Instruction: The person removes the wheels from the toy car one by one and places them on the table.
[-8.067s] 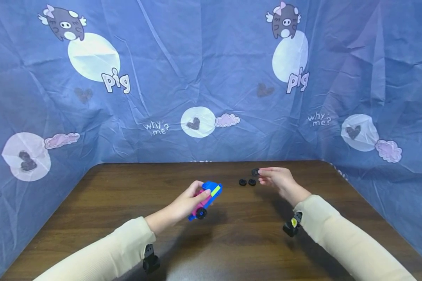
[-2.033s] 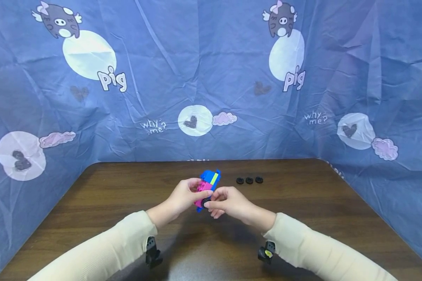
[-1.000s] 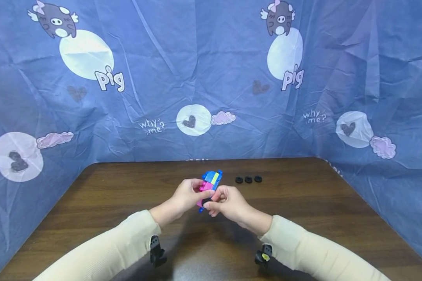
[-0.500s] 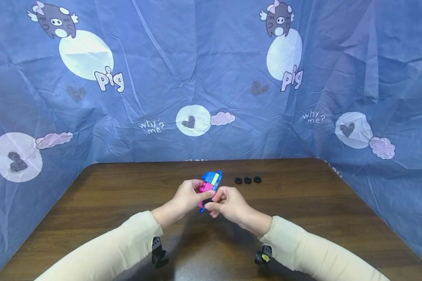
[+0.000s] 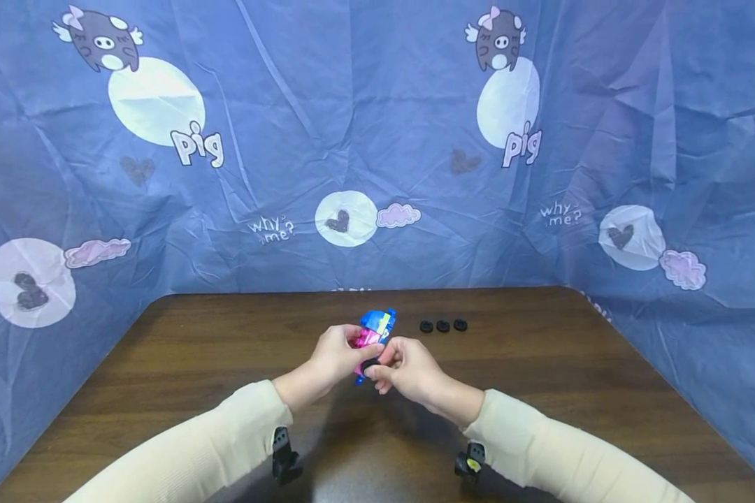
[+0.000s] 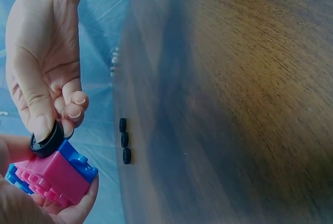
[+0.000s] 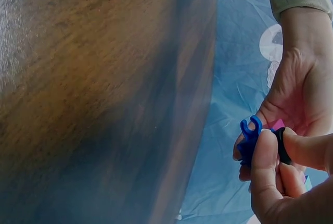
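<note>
My left hand (image 5: 327,363) grips a toy car built of pink and blue bricks (image 5: 370,338), with a yellow strip on its blue end, held up above the table. My right hand (image 5: 415,372) pinches a black tire (image 6: 49,141) at the car's side between thumb and fingers. In the left wrist view the thumb tip presses on the tire's face, and the tire sits against the pink body. A blue hook-shaped piece (image 7: 251,126) sticks out of the car in the right wrist view. Fingers hide much of the car there.
Three black tires (image 5: 443,325) lie in a row on the brown wooden table (image 5: 258,314), beyond and right of the hands. A blue printed cloth (image 5: 352,154) hangs around the table's back and sides.
Since the oldest frame, my right hand has left the tires, where the third now lies in the row, and come to the car's tire. Over the last second both hands barely move.
</note>
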Available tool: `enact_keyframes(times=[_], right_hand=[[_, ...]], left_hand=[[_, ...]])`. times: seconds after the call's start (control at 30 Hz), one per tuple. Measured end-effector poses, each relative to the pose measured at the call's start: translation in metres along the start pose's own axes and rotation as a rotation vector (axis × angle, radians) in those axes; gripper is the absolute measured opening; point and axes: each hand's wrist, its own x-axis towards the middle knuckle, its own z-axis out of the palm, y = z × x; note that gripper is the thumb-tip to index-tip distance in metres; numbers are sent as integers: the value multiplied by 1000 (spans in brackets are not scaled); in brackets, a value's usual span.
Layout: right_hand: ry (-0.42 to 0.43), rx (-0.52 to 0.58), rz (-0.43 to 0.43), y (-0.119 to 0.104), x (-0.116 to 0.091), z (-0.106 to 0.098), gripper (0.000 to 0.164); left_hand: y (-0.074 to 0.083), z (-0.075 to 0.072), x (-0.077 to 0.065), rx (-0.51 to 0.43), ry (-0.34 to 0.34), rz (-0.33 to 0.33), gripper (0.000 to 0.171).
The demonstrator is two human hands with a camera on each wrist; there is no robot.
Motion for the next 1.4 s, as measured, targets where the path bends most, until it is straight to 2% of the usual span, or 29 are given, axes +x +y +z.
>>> enact_keyframes(times=[0.2, 0.33, 0.43, 0.67, 0.87, 1.07, 1.23, 1.4], right_hand=[[7, -22, -15, 1, -4, 0, 23], [6, -85, -28, 3, -6, -1, 24], [-19, -86, -49, 5, -6, -3, 24], [-36, 71, -33, 8, -3, -13, 23], [-19, 108, 7, 11, 0, -25, 24], [25, 134, 27, 19, 10, -45, 21], [47, 183, 65, 30, 18, -61, 21], [111, 228, 101, 38, 28, -77, 21]], left_hand=[[0, 3, 0, 21, -7, -1, 42], [0, 5, 4, 41, -13, -26, 38], [0, 5, 7, 49, -20, -35, 35], [1, 1, 10, 19, -48, -3, 33], [-6, -6, 7, -34, -89, -42, 39], [-10, -10, 7, -96, -122, -42, 46], [-9, -12, 5, -75, -119, -5, 40], [-12, -12, 5, -24, -117, 56, 34]])
